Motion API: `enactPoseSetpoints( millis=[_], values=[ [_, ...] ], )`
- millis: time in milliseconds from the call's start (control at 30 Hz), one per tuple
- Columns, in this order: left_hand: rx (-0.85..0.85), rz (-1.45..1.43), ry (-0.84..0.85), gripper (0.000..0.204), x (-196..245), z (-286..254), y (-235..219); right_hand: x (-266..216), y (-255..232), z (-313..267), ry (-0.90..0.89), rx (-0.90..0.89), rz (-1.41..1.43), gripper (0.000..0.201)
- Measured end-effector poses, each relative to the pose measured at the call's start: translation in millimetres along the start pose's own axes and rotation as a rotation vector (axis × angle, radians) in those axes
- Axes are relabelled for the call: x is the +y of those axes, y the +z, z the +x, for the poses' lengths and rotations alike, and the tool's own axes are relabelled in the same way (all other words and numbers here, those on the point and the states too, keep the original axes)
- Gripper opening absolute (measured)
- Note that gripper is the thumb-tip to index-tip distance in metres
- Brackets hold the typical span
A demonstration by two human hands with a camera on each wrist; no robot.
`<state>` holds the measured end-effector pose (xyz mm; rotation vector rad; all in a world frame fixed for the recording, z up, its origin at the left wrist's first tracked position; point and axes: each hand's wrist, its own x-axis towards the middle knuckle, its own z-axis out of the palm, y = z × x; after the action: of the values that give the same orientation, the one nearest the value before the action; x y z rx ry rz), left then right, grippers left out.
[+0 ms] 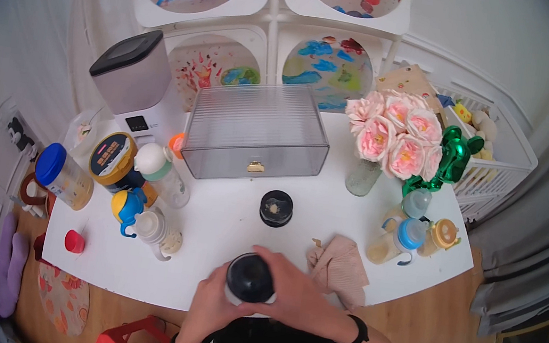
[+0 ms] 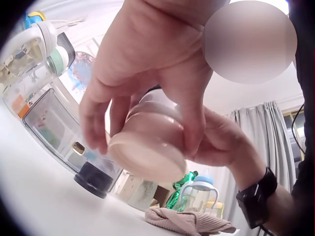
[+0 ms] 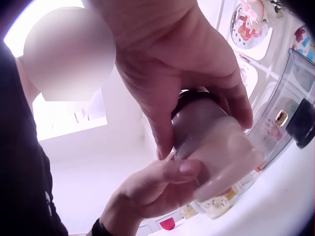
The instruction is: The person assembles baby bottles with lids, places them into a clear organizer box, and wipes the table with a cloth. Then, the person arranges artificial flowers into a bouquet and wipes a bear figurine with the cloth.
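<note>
A container with a black top (image 1: pixel 250 278) and a pale, wide-rimmed base (image 2: pixel 147 155) is held in both hands above the table's front edge. My left hand (image 1: pixel 218 300) curls its fingers around the lower, pale part, which shows tilted in the left wrist view. My right hand (image 1: pixel 292 293) grips the upper part near the black top, fingers and thumb on either side (image 3: pixel 187 64). A round black piece (image 1: pixel 276 208) stands on the white table behind the container, in front of the clear grey box (image 1: pixel 257 134).
Bottles and a tub (image 1: pixel 113 161) stand at the left, with a small red cup (image 1: pixel 74 242). A pink cloth (image 1: pixel 338 268) lies right of the hands. Further right are baby bottles (image 1: pixel 398 241) and a flower vase (image 1: pixel 362 178). An appliance (image 1: pixel 131 81) stands back left.
</note>
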<state>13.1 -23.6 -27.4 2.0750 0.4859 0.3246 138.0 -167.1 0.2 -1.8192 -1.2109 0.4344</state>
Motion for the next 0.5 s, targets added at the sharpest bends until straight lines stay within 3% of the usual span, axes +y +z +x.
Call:
enactPoseSetpoints(
  millis=[33,67,100,167,200,333,400,500],
  values=[
    [-0.003,0.145,0.023,0.079,-5.5,-3.9,-2.5,4.1,7.8,-1.9,-0.042,-0.053,-0.024,0.099],
    [0.038,0.190,0.010,0.077,-9.1,-5.5,-4.0,7.1,12.9,-3.9,-0.144,0.026,-0.096,0.093],
    [0.074,0.244,-0.004,0.076,-16.7,-6.8,-6.7,8.0,10.5,-6.1,-0.128,0.048,-0.101,0.093],
    [0.119,0.018,-0.144,0.073,-38.9,-12.1,-15.7,10.4,2.5,-12.9,0.006,-0.053,-0.142,0.082],
    [0.151,0.006,-0.154,0.071,-46.7,-15.6,-21.9,12.8,-3.4,-15.8,0.080,-0.078,-0.134,0.066],
    [0.281,0.038,-0.175,0.067,-67.4,-34.2,-46.4,25.4,-24.4,-37.9,0.160,-0.040,-0.235,0.055],
    [0.281,0.018,-0.144,0.074,-83.4,-38.5,-55.0,38.3,-27.1,-51.1,0.073,0.081,-0.331,0.044],
    [0.266,0.010,-0.096,0.080,-110.4,-43.7,-66.9,61.8,-32.8,-68.7,0.057,0.093,-0.304,0.040]
  ],
)
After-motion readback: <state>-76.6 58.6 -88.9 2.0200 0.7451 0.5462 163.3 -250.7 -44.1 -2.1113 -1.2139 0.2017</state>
